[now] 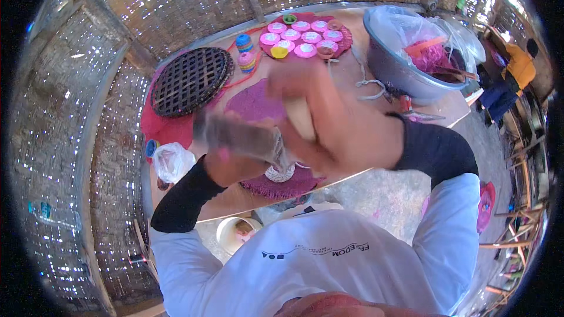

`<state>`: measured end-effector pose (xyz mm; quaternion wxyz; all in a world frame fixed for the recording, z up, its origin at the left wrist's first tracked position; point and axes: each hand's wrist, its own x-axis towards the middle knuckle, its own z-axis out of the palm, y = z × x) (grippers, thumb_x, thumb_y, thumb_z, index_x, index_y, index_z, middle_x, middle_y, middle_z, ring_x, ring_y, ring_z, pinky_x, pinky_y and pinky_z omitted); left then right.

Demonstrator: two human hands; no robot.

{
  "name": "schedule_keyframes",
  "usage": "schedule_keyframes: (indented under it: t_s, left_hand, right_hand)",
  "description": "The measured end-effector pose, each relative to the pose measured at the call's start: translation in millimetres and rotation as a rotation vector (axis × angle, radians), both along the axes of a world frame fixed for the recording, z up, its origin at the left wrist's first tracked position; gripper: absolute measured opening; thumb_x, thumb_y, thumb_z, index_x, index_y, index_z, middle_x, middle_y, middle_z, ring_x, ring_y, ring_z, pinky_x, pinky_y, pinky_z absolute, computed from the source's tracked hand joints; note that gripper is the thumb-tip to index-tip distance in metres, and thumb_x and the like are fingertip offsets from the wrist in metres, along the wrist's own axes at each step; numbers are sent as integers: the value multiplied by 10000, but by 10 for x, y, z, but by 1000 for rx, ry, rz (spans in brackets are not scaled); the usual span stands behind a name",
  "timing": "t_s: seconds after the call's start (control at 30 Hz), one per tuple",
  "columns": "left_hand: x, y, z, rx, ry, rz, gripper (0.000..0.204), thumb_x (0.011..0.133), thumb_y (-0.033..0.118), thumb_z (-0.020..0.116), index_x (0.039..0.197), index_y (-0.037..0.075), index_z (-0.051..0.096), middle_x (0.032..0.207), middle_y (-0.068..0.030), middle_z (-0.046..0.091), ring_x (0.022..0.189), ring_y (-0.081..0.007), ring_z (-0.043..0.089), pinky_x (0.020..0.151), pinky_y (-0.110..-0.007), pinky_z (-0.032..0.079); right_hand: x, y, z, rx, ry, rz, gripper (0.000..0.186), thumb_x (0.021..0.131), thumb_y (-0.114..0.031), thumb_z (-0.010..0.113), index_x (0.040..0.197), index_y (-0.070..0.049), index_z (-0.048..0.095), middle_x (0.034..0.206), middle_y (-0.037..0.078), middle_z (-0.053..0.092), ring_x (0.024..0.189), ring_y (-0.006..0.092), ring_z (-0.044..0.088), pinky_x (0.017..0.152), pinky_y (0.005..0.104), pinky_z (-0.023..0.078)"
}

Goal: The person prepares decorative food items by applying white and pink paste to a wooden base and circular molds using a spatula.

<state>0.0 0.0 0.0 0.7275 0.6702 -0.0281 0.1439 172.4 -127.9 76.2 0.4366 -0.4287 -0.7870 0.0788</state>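
Observation:
In front of my chest both hands are smeared by motion. My left hand (pixel 235 166) is closed round a grey, block-like or tubular thing (pixel 241 138) with a shiny end; its kind is unclear. My right hand (pixel 352 132) grips a pale, wood-coloured piece (pixel 300 118), partly hidden by the fingers, close to the grey thing. Under the hands, a small whitish patterned round thing (pixel 280 174) rests at the near part of a purple cloth-like mat (pixel 276 186). My forearms hide part of the mat.
A dark round lattice (pixel 191 81) lies at the left, near a clear plastic bag (pixel 174 162). Pink discs with whitish centres (pixel 305 50) sit on a red mat at the back. A grey-blue tub (pixel 411 76) holds plastic bags. Another person (pixel 517 73) is far right. A pale bucket (pixel 226 235) stands below.

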Motion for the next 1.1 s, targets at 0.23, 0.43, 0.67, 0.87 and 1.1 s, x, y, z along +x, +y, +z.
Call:
schedule_keyframes:
  t_s: [0.23, 0.43, 0.67, 0.87, 1.1]
  left_hand:
    - [-160, 315, -595, 728, 0, 381, 312, 699, 80, 656, 969, 45, 504, 898, -72, 554, 766, -147, 556, 706, -284, 475]
    - [919, 86, -216, 693, -347, 1100, 251, 778, 219, 548, 951, 46, 493, 925, -121, 519, 900, -227, 512, 786, -331, 428]
    - [728, 285, 224, 1155, -934, 1459, 240, 793, 193, 574, 955, 35, 493, 832, -116, 527, 814, -284, 534, 754, -427, 434]
    - [929, -91, 286, 1635, -676, 1679, 258, 786, 214, 583, 932, 22, 492, 825, -115, 504, 765, -269, 530, 703, -407, 450]
    - [1421, -404, 167, 1826, -429, 1806, 258, 792, 224, 578, 922, 18, 496, 824, -111, 498, 758, -257, 528, 688, -389, 452]
  right_hand:
    - [800, -545, 115, 742, 686, -308, 118, 807, -117, 453, 886, -41, 498, 699, 53, 482, 577, 166, 474, 545, 309, 433]
    - [1233, 571, -740, 668, 1782, -225, 198, 859, -223, 416, 709, -95, 400, 567, 22, 408, 484, 153, 408, 501, 307, 397]
    - [1768, 266, -966, 35, 189, -425, 354, 816, -263, 544, 1106, -73, 473, 935, 132, 579, 801, 252, 596, 686, 338, 486]
    - [3837, -755, -499, -322, -613, -923, 275, 763, -327, 566, 941, -121, 601, 846, 130, 601, 759, 317, 579, 659, 410, 455]
    - [4300, -552, -1074, -459, -1079, -575, 180, 652, -247, 589, 699, -81, 641, 697, 111, 623, 677, 277, 617, 587, 410, 460]
